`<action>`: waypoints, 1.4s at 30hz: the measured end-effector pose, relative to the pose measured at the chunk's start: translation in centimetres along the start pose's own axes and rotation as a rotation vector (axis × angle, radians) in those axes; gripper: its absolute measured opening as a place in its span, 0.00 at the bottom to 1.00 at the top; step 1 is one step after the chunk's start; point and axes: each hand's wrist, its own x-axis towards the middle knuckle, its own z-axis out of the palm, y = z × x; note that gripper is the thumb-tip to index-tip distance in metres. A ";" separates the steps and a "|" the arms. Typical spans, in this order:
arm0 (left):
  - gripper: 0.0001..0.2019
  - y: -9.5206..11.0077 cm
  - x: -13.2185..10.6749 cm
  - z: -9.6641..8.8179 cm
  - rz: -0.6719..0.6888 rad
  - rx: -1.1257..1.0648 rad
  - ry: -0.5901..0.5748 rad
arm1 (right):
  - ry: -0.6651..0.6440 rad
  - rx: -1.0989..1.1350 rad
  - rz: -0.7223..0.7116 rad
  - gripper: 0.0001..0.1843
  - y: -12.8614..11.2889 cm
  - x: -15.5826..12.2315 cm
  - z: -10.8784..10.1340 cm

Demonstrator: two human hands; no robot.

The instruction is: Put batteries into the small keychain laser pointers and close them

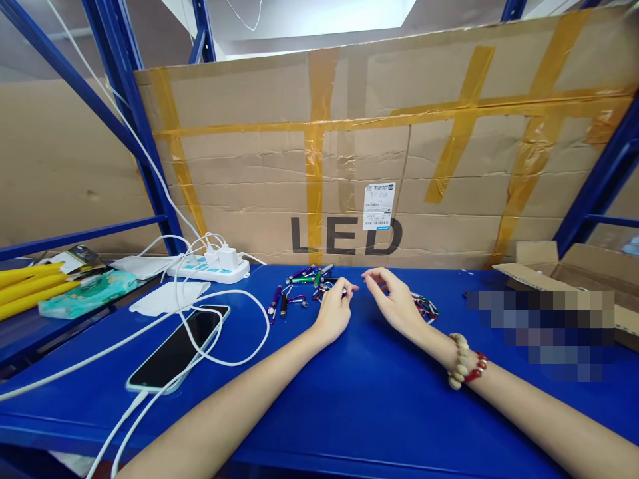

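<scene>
Over the blue tabletop, my left hand is closed, fingers curled in a pinch. A small dark bit shows at its fingertips, too small to name. My right hand is just to its right, not touching it, with fingers loosely bent and no held thing visible. Left of my left hand lie several small metal flashlights with carabiner clips, among them a purple flashlight, a black flashlight and a green flashlight. Behind my right wrist is a pile of coloured carabiners, partly hidden by the hand.
To the left, a phone lies under looped white cables, near a power strip and white paper. A cardboard box stands at right. A large cardboard sheet closes off the back between blue posts.
</scene>
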 end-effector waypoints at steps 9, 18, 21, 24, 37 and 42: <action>0.03 1.8 -1.3 0.8 0.057 -0.004 0.156 | -0.153 -0.114 -0.098 0.08 2.7 0.6 1.2; 0.07 3.8 -3.0 1.5 0.202 0.075 -0.104 | -0.333 -0.240 -0.238 0.12 2.8 3.4 4.4; 0.06 3.8 -2.9 1.5 0.202 0.067 -0.129 | -0.420 -0.273 -0.296 0.16 2.1 3.6 5.0; 0.05 3.8 -2.9 1.6 0.200 0.092 -0.163 | -0.484 -0.352 -0.305 0.18 1.9 3.6 5.0; 0.05 4.0 -2.9 1.6 0.193 0.088 -0.201 | -0.409 -0.420 -0.270 0.13 2.3 3.2 4.8; 0.05 3.9 -2.9 1.7 0.202 0.089 -0.190 | -0.413 -0.425 -0.243 0.14 2.6 3.2 4.8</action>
